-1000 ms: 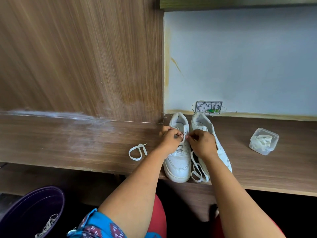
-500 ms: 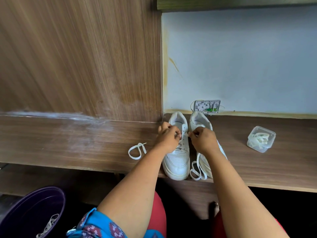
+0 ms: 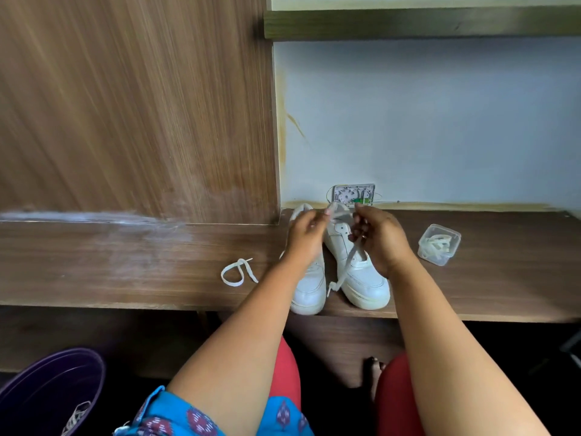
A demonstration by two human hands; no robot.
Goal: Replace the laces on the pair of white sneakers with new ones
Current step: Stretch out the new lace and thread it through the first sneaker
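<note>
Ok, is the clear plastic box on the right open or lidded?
Open: the box shows no lid, and loose white laces lie inside it. It stands upright on the shelf.

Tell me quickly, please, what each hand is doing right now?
Left hand: fingers pinch one end of the white lace.
Right hand: fingers curled round the same lace, above the sneakers.

Soft, even daylight is seen across the pale wall (image 3: 440, 121). Motion blur is seen on the wooden panel (image 3: 125, 105) left of it. Below the wall, beneath the shelf (image 3: 94, 262), deep shadow is found.
</note>
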